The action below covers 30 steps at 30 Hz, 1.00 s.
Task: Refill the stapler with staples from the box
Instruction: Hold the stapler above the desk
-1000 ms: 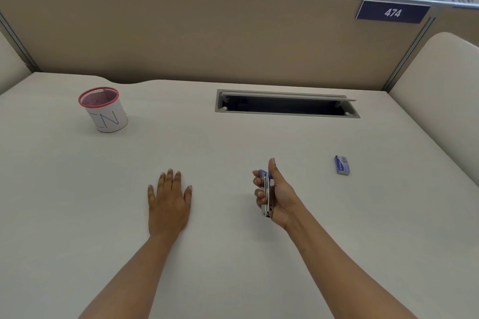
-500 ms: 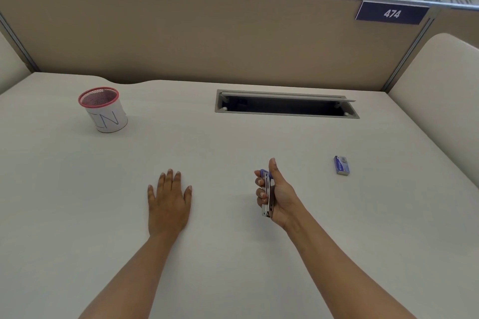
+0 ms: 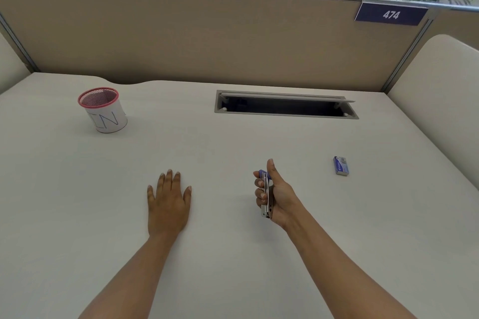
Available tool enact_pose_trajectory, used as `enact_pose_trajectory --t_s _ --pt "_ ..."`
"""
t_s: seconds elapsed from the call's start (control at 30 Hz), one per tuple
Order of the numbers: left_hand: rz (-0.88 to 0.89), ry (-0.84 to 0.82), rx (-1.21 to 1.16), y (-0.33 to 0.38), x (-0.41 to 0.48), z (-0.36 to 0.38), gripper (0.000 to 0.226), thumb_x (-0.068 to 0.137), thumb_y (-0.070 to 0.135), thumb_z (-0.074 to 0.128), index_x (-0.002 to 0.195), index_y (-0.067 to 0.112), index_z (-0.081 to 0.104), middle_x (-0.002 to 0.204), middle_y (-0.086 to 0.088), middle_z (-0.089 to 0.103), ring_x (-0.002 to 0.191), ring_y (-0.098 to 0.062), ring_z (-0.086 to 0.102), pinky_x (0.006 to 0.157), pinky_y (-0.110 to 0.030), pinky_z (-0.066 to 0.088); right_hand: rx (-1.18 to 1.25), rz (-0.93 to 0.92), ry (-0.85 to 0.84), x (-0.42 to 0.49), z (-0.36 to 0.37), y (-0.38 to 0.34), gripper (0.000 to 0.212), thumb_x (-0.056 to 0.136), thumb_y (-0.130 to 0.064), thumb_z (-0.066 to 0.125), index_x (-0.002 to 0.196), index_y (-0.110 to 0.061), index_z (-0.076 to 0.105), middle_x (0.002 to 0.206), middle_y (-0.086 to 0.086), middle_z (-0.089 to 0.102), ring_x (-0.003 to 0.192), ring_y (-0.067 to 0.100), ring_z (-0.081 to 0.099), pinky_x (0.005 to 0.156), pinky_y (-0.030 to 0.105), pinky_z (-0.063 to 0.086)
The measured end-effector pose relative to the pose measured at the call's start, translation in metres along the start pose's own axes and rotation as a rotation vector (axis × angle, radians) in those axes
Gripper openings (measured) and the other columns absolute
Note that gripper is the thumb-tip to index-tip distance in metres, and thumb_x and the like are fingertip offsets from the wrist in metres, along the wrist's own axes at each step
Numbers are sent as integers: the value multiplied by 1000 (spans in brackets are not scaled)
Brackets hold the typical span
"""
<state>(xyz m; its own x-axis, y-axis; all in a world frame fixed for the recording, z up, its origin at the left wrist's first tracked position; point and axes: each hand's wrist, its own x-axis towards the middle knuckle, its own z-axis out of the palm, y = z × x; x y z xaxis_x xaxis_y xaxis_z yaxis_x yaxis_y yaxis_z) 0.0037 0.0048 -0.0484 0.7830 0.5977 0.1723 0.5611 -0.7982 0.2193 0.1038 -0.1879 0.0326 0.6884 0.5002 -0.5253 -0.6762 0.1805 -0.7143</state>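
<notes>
My right hand [image 3: 278, 193] grips a small stapler [image 3: 266, 197] with a blue top and a silver metal body, held on edge just above the desk, thumb pointing away from me. The fingers wrap around its left side and hide part of it. A small blue box of staples [image 3: 341, 166] lies flat on the desk to the right of that hand, well apart from it. My left hand [image 3: 168, 202] rests palm down on the desk, fingers spread, holding nothing.
A white mesh pen cup with a pink rim [image 3: 103, 110] stands at the back left. A dark open cable slot [image 3: 285, 106] is cut into the desk [image 3: 233, 142] at the back centre. Beige partition panels close the back and right sides.
My right hand has shifted slightly with the stapler, hardly at all. The left hand and the staple box have stayed in place.
</notes>
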Motion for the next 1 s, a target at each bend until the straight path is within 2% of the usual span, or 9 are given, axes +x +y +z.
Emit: enact_pose_trajectory --t_s 0.2,0.4,0.63,0.8,1.0 --pt "-12 -5 -12 0 1 1 58 87 38 29 119 0 59 126 -20 60 117 -35 56 95 -60 39 -10 0 3 0 -1 0 42 87 -55 45 73 -17 54 47 -9 47 31 5 37 33 14 30" --pt "-26 0 -51 -1 1 3 65 88 43 22 126 1 54 133 -18 54 126 -34 49 104 -57 31 9 3 2 1 -2 0 43 86 -56 46 74 -16 55 48 -8 48 32 5 38 33 14 31" --pt "-21 -9 -44 -1 1 2 62 88 40 25 123 0 57 130 -20 57 122 -35 52 100 -59 35 0 4 30 1 -2 -1 41 88 -54 46 73 -17 53 46 -9 47 30 4 37 32 14 30" --pt "-24 -11 -57 -1 1 2 68 87 44 19 128 2 52 136 -18 51 129 -33 46 105 -57 29 27 3 28 1 -2 0 42 87 -55 47 75 -16 55 46 -8 48 31 5 38 32 14 31" --pt "-21 -11 -48 -1 1 1 67 87 43 21 126 1 54 134 -19 53 127 -34 48 104 -57 31 12 -5 21 1 -1 0 41 88 -54 46 73 -17 54 46 -9 47 30 4 37 32 14 30"
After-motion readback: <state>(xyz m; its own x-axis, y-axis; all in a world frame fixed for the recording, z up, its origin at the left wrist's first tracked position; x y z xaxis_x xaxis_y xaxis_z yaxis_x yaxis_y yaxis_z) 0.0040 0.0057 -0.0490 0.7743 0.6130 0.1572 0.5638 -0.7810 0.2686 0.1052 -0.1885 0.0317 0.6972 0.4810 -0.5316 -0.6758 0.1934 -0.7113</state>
